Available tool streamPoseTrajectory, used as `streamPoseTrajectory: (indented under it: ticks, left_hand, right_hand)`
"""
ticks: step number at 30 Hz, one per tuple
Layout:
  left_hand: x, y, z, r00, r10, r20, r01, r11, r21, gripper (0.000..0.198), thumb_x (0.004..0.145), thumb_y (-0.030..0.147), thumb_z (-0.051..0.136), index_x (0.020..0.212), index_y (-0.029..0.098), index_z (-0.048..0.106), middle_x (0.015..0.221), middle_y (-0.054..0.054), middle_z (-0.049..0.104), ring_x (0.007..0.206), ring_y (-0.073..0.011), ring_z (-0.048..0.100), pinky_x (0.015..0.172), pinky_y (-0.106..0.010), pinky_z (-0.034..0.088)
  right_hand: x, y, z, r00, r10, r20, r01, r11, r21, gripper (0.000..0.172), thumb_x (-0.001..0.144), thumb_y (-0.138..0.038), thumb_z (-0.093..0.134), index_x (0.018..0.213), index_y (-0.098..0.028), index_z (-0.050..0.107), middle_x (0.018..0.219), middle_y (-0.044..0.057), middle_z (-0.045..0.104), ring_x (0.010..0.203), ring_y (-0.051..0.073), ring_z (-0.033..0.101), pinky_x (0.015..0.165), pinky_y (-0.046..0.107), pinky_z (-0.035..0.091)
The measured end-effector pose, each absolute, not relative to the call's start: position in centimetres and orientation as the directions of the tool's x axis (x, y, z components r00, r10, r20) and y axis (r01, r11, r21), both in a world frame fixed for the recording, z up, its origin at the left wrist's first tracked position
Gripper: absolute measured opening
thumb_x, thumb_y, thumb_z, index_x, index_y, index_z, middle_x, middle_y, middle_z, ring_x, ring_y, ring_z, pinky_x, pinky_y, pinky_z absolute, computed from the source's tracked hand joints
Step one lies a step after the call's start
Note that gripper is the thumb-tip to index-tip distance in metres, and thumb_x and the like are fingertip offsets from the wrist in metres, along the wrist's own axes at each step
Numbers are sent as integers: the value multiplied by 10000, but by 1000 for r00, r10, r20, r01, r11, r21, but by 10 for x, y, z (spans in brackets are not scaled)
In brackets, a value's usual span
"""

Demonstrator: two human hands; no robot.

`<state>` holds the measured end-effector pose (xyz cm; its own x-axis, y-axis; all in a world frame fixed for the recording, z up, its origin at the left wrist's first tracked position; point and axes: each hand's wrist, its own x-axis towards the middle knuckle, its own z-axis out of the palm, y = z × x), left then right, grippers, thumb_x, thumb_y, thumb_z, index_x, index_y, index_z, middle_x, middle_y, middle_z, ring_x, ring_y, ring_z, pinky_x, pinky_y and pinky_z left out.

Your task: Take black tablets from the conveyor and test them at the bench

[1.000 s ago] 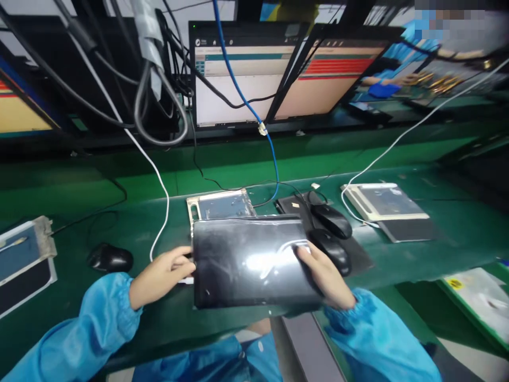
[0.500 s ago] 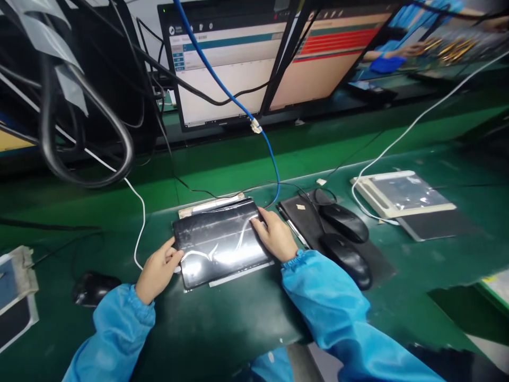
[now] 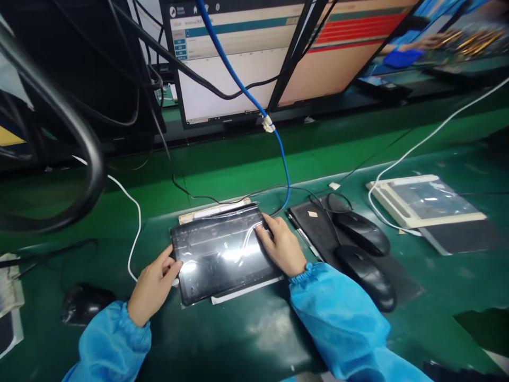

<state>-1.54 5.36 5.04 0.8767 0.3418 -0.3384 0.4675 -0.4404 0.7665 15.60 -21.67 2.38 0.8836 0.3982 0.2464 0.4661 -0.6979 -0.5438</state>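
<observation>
My left hand (image 3: pixel 153 284) and right hand (image 3: pixel 283 245) rest open-fingered on the side edges of the film-wrapped black panel (image 3: pixel 220 253) lying flat on the worktop (image 3: pixel 246 339); it looks rigid, slick and fragile, best gripped by its edges.

head view | looks forward and down | close over green bench (image 3: pixel 238 170), monitors (image 3: pixel 222 69) behind

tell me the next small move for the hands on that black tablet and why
Probably nudge the black tablet square onto the tray beneath: it lies slightly askew, the left hand at its left edge, the right hand on its far right corner.
</observation>
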Motion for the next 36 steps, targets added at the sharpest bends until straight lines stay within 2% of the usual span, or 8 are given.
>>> streamPoseTrajectory:
  ticks: [5, 9, 12, 15, 19, 25, 30, 36]
  left_hand:
    - [-16, 54, 63, 866, 392, -312, 501, -687, 526, 605, 877, 573, 379, 1352, 202, 441, 852, -5, 634, 790, -225, 597, 708, -353, 432]
    - [0, 46, 78, 939, 332, 95, 308, -929, 204, 609, 942, 563, 331, 1405, 171, 387, 1094, -84, 602, 958, -274, 564, 796, -395, 447]
    - [12, 38, 83, 964, 173, 200, 152, -981, 118, 562, 973, 515, 305, 1396, 153, 386, 1275, -104, 520, 1141, -280, 486, 936, -401, 413]
    - [6, 37, 80, 961, 216, 170, 187, -967, 171, 539, 976, 508, 308, 1373, 152, 388, 1296, -99, 505, 1166, -267, 476, 924, -385, 415]
    - [-26, 44, 73, 934, 358, 1, 338, -883, 326, 492, 916, 623, 378, 1082, 194, 555, 960, -53, 608, 876, -243, 558, 796, -388, 400]
    - [-43, 43, 82, 898, 188, -397, 385, -773, 505, 493, 901, 636, 341, 735, 211, 527, 739, -15, 560, 770, -226, 511, 760, -359, 351]
    - [-53, 40, 114, 921, 83, -381, 319, -722, 614, 455, 898, 613, 387, 767, 213, 562, 797, -13, 562, 812, -200, 514, 746, -297, 363]
    - [-80, 19, 145, 902, -130, -413, 142, -813, 565, 444, 924, 539, 393, 656, 208, 522, 712, -7, 559, 752, -181, 535, 694, -273, 382]
  right_hand:
    - [156, -216, 24, 889, 393, 234, 454, -702, -549, 496, 979, -462, 318, 1255, -114, 539, 864, 94, 519, 791, 269, 576, 706, 364, 467]
    - [155, -217, 24, 895, 388, 219, 442, -706, -554, 500, 984, -477, 307, 1262, -121, 523, 881, 92, 526, 791, 265, 582, 706, 364, 463]
    - [155, -218, 23, 898, 385, 214, 435, -695, -572, 521, 987, -501, 308, 1262, -112, 518, 919, 106, 543, 818, 271, 586, 704, 370, 463]
    - [156, -220, 20, 899, 370, 233, 432, -666, -609, 545, 986, -535, 322, 1253, -104, 522, 950, 127, 559, 860, 280, 587, 711, 377, 465]
    - [159, -220, 21, 881, 359, 309, 470, -588, -658, 522, 970, -526, 397, 1219, -94, 551, 921, 122, 560, 866, 276, 575, 751, 387, 463]
    - [150, -232, 48, 959, 207, 193, 243, -249, -938, 496, 833, -522, 625, 1139, -132, 613, 859, 77, 606, 755, 225, 579, 701, 343, 492]
    - [119, -262, 72, 913, 406, -53, -64, 14, -998, 516, 781, -599, 695, 1085, -187, 632, 973, 72, 667, 866, 236, 630, 770, 311, 511]
    - [66, -304, 87, 924, 373, -84, -141, 128, -982, 464, 824, -525, 697, 1143, -196, 622, 995, 82, 673, 848, 249, 650, 759, 322, 531]
